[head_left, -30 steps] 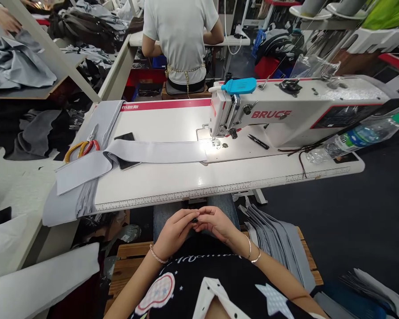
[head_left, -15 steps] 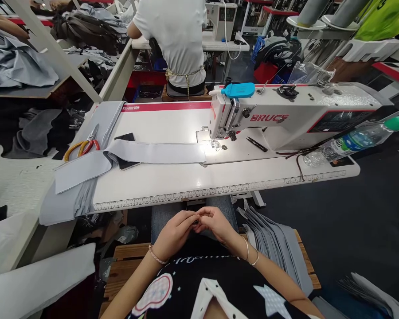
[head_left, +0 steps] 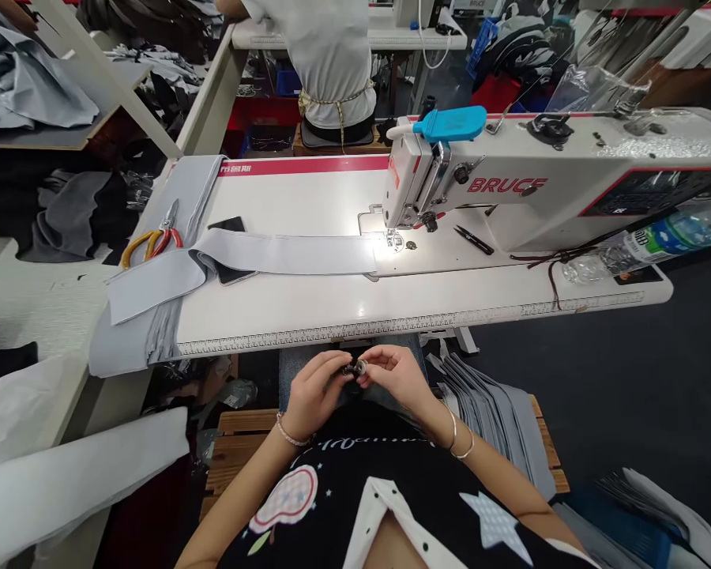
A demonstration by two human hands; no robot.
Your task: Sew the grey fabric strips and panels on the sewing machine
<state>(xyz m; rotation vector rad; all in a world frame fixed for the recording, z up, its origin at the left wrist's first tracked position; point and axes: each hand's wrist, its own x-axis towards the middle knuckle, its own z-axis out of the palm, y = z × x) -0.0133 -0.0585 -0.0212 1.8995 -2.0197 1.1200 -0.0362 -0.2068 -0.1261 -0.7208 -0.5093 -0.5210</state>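
My left hand (head_left: 315,395) and my right hand (head_left: 398,381) meet over my lap, below the front edge of the sewing machine table. Between the right thumb and fingers is a small round silver bobbin (head_left: 361,367). The left fingertips pinch a small dark metal piece (head_left: 348,369), close against the bobbin; its details are too small to tell. In front stands the sewing machine (head_left: 509,186), with a long pale grey fabric strip (head_left: 308,254) reaching to its needle area. The strip's left part folds over a stack of grey pieces.
Scissors (head_left: 154,241) lie on the stack at left, and a dark phone (head_left: 231,273) sits partly under the strip. Black thread snips (head_left: 474,240) and a water bottle (head_left: 657,241) are at right. Grey cut pieces (head_left: 498,419) lie on the wooden bench. Another person (head_left: 325,71) sits ahead.
The view has tilted down and shifted slightly. My fingers have parted a little, so the round bobbin now shows between them. The strip and scissors stay in place on the table.
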